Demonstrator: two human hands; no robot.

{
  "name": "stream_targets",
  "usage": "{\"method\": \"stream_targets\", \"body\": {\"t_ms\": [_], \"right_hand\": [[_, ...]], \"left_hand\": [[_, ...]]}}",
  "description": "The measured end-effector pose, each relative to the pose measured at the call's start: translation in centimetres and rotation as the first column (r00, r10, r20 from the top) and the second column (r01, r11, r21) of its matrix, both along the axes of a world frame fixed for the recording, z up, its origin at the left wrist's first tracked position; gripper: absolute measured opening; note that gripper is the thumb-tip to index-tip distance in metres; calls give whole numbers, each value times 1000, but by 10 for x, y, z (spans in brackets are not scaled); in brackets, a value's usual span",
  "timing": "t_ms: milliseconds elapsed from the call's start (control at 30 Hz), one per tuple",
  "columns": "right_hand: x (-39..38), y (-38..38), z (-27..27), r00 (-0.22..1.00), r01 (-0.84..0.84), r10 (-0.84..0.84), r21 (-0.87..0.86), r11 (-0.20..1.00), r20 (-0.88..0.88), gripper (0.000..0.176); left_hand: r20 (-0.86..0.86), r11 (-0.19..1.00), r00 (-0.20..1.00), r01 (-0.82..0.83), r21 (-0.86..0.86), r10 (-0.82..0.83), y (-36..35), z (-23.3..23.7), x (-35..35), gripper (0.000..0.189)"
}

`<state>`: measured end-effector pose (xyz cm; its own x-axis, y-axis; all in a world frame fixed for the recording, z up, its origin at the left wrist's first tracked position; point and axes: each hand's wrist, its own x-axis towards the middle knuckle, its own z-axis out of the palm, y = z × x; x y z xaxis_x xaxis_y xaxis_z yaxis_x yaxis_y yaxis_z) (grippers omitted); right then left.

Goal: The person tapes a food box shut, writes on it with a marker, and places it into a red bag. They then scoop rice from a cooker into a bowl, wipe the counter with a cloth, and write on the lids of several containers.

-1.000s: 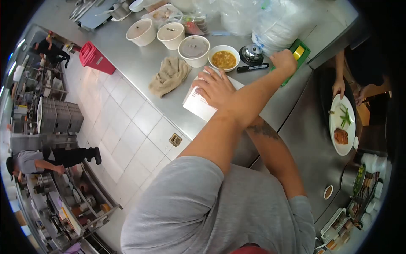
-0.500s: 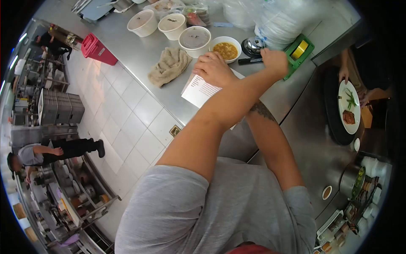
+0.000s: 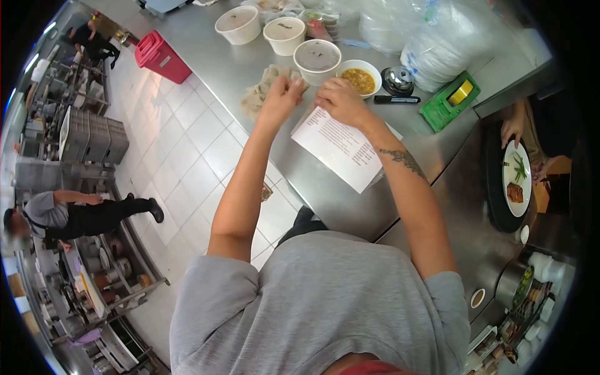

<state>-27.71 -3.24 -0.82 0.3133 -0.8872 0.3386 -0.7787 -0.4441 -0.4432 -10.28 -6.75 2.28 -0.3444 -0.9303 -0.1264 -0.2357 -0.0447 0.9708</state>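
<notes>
A printed sheet of paper (image 3: 342,147) in a clear sleeve lies slanted on the steel counter. My right hand (image 3: 340,100) is at its upper edge, fingers bent together on it, close in front of a lidded white tub (image 3: 317,57). My left hand (image 3: 282,99) is raised over the crumpled beige cloth (image 3: 253,100), fingertips pinched; what they hold is too small to make out. Right of the tub stands a white bowl of yellow soup (image 3: 359,80). Beside that are a call bell (image 3: 397,80), a black marker (image 3: 396,100) and a green tape dispenser (image 3: 436,114) with yellow tape.
Two more lidded tubs (image 3: 237,28) and plastic bags (image 3: 431,47) stand farther back. At the right, another person's hand (image 3: 514,128) is at a plate of food (image 3: 522,169). A red bin (image 3: 164,57) stands on the tiled floor, and another person (image 3: 81,212) is at the left shelves.
My left hand has swung from the tape dispenser across to the left, over the cloth, so my arms are uncrossed. My right hand remains at the sheet's upper edge.
</notes>
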Motion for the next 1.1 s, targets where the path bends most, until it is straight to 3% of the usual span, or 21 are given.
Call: {"method": "stream_targets", "body": {"t_ms": [167, 300, 400, 500, 600, 700, 800, 900, 1100], "right_hand": [[1, -1, -4, 999, -3, 2, -32, 999, -32, 22], [3, 1, 7, 996, 0, -6, 68, 998, 86, 22], [2, -1, -7, 1000, -30, 30, -147, 989, -2, 23], [-10, -16, -7, 989, -126, 133, 116, 985, -62, 24], [-13, -16, -2, 988, -121, 137, 207, 971, -64, 25], [-12, -13, 7, 992, -94, 111, 263, 960, -53, 26], [-15, -18, 5, 992, -119, 97, 307, 944, 85, 25], [-16, -21, 1, 996, -92, 92, 274, 957, 14, 22], [-14, -17, -4, 998, -61, 62, 157, 986, -2, 24]], "left_hand": [[-295, 978, 952, -23, 206, 84, 22, -45, 6, 20], [-372, 992, 927, 1, 127, 47, 32, -39, 7, 17], [-368, 998, 929, 2, 61, 21, 34, -38, 7, 17], [-379, 995, 925, 26, 94, 12, 33, -33, 9, 15], [-266, 998, 962, 70, 11, -64, 20, -19, 17, 13], [-75, 932, 957, 253, -261, -281, -10, -14, 27, 15], [157, 797, 824, 567, -209, -545, -14, 29, 23, 13], [391, 692, 695, 700, -175, -604, -23, 40, 17, 16], [518, 531, 509, 839, -120, -687, -28, 49, 13, 29]]}}
